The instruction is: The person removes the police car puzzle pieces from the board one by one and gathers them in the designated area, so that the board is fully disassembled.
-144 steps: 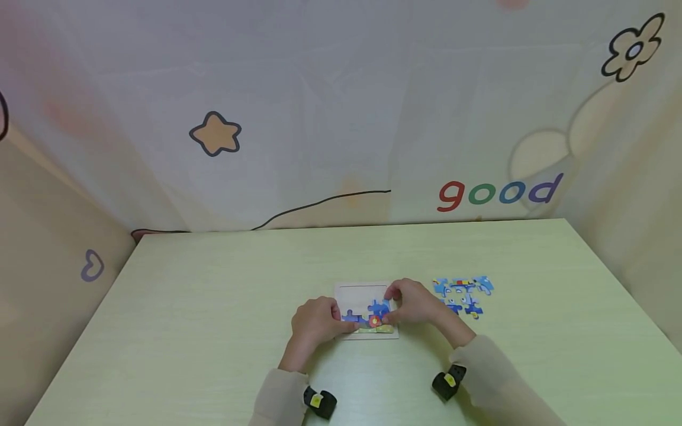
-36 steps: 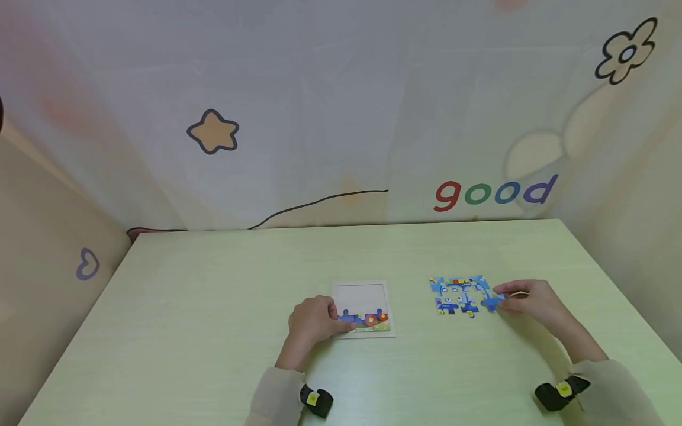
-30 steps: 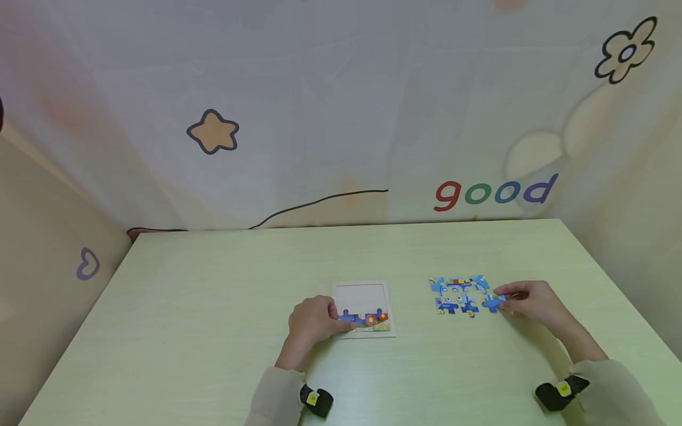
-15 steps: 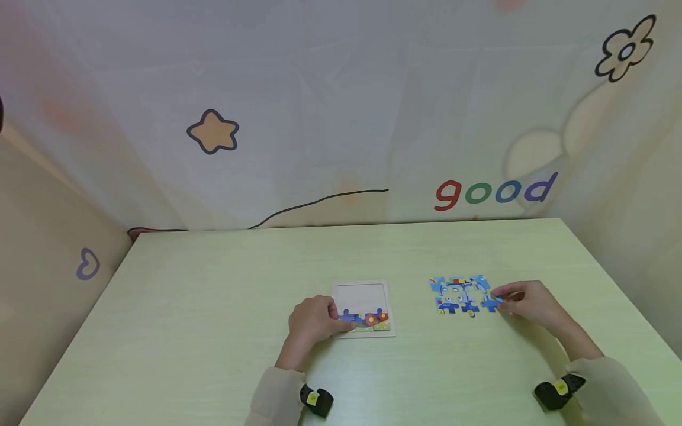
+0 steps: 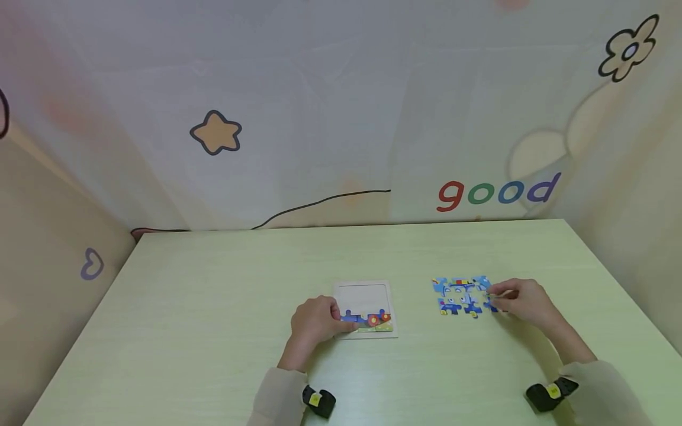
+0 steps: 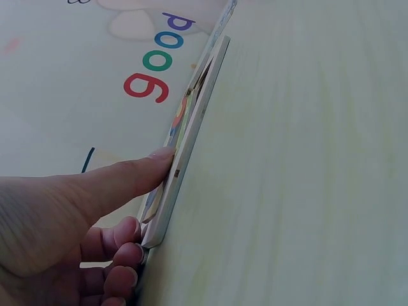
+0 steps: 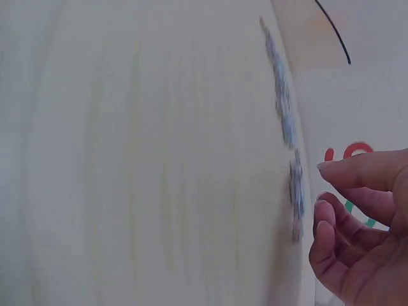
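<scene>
A white-bordered puzzle tray [image 5: 364,284] lies mid-table, with a strip of joined blue, red and yellow jigsaw pieces [image 5: 373,320] along its near side. My left hand [image 5: 315,322] grips its left edge, thumb on top of the pieces; in the left wrist view the other fingers [image 6: 127,255] curl against the corner. To the right lie several loose blue jigsaw pieces [image 5: 453,306]. Over the rightmost piece [image 5: 488,304], partly hidden, is my right hand [image 5: 524,300]. The right wrist view shows a gap between thumb and fingers [image 7: 325,210], with nothing in it.
The pale wooden table [image 5: 213,307] reaches back to a printed curtain [image 5: 319,118] with the coloured word "good". More curtain hangs at both sides. Each wrist carries a small black camera [image 5: 322,404].
Earlier my right hand was at the tray's right side with a blue piece. It brought that piece to the loose ones and has since slid slightly left. My left hand has stayed on the tray.
</scene>
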Demonstrator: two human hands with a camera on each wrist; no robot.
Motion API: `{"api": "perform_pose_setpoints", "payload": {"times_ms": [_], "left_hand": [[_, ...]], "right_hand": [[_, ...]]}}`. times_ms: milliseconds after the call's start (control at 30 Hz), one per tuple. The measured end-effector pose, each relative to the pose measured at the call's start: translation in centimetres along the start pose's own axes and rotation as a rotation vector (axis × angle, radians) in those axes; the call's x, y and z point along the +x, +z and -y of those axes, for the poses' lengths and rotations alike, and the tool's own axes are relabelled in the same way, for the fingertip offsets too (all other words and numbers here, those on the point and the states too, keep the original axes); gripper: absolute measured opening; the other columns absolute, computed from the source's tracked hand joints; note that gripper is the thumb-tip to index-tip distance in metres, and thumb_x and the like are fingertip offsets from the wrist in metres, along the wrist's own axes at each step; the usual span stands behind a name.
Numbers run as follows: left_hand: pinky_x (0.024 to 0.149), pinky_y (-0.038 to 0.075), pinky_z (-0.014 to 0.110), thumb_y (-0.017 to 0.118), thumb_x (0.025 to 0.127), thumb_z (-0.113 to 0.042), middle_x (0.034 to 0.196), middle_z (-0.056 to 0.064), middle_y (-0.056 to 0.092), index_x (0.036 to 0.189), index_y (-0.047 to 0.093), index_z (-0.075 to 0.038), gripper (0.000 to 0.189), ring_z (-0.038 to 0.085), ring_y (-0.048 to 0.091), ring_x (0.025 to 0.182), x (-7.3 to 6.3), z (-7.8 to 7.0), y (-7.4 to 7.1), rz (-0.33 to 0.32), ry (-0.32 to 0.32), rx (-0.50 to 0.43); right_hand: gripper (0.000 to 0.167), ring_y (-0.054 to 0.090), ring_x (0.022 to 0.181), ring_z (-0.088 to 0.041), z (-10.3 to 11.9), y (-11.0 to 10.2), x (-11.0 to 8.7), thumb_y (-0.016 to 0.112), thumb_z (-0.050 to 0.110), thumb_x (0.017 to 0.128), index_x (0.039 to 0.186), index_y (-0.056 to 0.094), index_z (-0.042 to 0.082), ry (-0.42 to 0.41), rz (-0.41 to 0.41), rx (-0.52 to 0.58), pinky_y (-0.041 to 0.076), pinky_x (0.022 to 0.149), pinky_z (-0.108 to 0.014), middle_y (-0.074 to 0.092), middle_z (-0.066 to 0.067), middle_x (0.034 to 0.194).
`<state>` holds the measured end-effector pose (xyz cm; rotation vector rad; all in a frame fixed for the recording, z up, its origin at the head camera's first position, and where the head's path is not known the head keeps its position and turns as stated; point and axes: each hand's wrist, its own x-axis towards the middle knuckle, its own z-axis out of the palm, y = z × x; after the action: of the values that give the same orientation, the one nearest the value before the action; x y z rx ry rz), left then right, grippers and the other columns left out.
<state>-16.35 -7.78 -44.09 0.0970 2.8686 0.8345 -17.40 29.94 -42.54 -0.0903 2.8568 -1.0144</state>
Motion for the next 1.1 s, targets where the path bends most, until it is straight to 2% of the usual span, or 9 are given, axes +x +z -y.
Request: {"api": "perform_pose_setpoints", "payload": {"times_ms": [200, 467, 667, 833, 1100], "left_hand": [[0.048, 0.027, 0.026, 0.077, 0.065, -0.047, 0.056, -0.003, 0.043, 0.062, 0.050, -0.014, 0.043, 0.013, 0.042, 0.054, 0.0, 0.1, 0.1, -0.008, 0.010, -0.001], [0.047, 0.027, 0.025, 0.077, 0.065, -0.046, 0.056, -0.004, 0.043, 0.062, 0.050, -0.014, 0.042, 0.013, 0.041, 0.053, 0.0, 0.2, 0.0, -0.011, 0.021, -0.001], [0.047, 0.027, 0.025, 0.077, 0.065, -0.045, 0.056, -0.004, 0.043, 0.061, 0.049, -0.013, 0.042, 0.013, 0.041, 0.053, 0.1, 0.1, -0.1, -0.008, 0.034, -0.004], [0.047, 0.027, 0.026, 0.077, 0.066, -0.044, 0.056, -0.003, 0.043, 0.062, 0.049, -0.013, 0.042, 0.014, 0.040, 0.053, 0.1, 0.1, -0.1, -0.003, 0.039, -0.009], [0.047, 0.027, 0.025, 0.076, 0.067, -0.044, 0.056, -0.002, 0.042, 0.062, 0.050, -0.012, 0.042, 0.014, 0.040, 0.053, 0.1, 0.2, -0.2, -0.005, 0.044, -0.017]], "right_hand": [[0.022, 0.055, 0.071, -0.016, 3.5, 1.6, 0.1, 0.065, 0.010, 0.081, 0.098, 0.066, -0.004, -0.098, 0.027, 0.046, 0.044, 0.055, -0.025, 0.063, -0.010, 0.087], [0.023, 0.055, 0.068, -0.017, 9.9, 5.9, 0.9, 0.064, 0.005, 0.082, 0.102, 0.064, -0.005, -0.127, 0.195, 0.324, 0.048, 0.057, -0.030, 0.059, -0.008, 0.083], [0.019, 0.053, 0.067, -0.015, 13.8, 9.8, 1.8, 0.065, 0.004, 0.081, 0.098, 0.066, -0.003, -0.170, 0.274, 0.343, 0.047, 0.059, -0.028, 0.061, -0.006, 0.082], [0.015, 0.053, 0.066, -0.014, 15.2, 11.7, 2.4, 0.064, 0.000, 0.080, 0.094, 0.067, -0.001, -0.177, 0.294, 0.321, 0.046, 0.059, -0.025, 0.063, -0.006, 0.081], [0.014, 0.050, 0.064, -0.012, 15.4, 13.0, 2.8, 0.065, -0.001, 0.078, 0.091, 0.068, -0.001, -0.218, 0.299, 0.274, 0.043, 0.057, -0.025, 0.062, -0.003, 0.078]]}}
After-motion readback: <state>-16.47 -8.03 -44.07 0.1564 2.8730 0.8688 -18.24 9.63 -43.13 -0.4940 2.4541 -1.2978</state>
